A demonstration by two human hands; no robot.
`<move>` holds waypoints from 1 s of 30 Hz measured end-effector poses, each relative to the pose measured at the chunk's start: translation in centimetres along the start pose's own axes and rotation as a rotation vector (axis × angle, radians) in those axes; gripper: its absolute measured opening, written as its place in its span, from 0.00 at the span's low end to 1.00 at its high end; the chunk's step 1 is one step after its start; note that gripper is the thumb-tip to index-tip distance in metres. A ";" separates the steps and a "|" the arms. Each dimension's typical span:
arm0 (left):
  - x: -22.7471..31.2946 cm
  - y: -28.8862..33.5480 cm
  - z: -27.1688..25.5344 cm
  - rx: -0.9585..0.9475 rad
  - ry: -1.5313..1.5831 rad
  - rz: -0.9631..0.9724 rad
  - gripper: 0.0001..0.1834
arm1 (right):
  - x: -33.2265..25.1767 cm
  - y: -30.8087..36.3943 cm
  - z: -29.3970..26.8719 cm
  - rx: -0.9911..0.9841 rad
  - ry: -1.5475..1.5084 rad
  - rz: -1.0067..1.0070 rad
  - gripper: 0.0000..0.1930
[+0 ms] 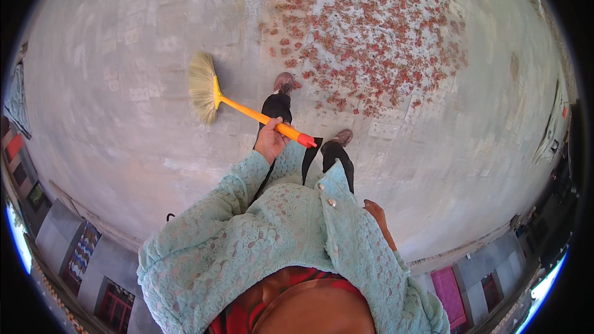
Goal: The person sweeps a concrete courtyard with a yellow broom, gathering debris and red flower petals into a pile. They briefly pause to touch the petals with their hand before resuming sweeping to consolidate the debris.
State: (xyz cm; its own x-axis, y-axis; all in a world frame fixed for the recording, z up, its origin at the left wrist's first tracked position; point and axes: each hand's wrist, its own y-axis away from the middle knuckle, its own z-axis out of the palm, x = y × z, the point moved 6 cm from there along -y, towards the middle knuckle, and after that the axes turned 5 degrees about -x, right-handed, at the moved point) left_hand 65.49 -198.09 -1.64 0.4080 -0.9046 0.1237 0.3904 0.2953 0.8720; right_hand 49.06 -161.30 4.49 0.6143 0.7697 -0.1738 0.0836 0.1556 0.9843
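Observation:
My left hand (270,140) is closed around the orange handle of a broom (250,112), near the red cap at its end. The broom points away to the left, and its pale straw bristles (203,88) are fanned out over the grey floor. I cannot tell whether the bristles touch the floor. My right hand (373,210) hangs low at my right side, partly covered by my light green lace garment. Its fingers do not show well enough to tell what they do.
Many small dried red pieces (371,37), of a kind I cannot make out, lie scattered over the floor ahead and to the right. My brown shoes (284,82) stand at their near edge. Low walls ring the floor, with buildings beyond and a pink panel (448,297) behind right.

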 end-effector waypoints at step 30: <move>0.2 11.8 -7.3 0.067 -0.047 0.389 0.06 | 10.9 -1.1 -13.0 0.059 -0.045 -0.218 0.17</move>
State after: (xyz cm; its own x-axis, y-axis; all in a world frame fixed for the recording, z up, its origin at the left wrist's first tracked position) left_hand 76.22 -192.50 5.21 0.4755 -0.7430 0.4710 0.1588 0.5991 0.7848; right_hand 45.49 -145.02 1.08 0.6113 0.6930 -0.3821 0.2634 0.2772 0.9240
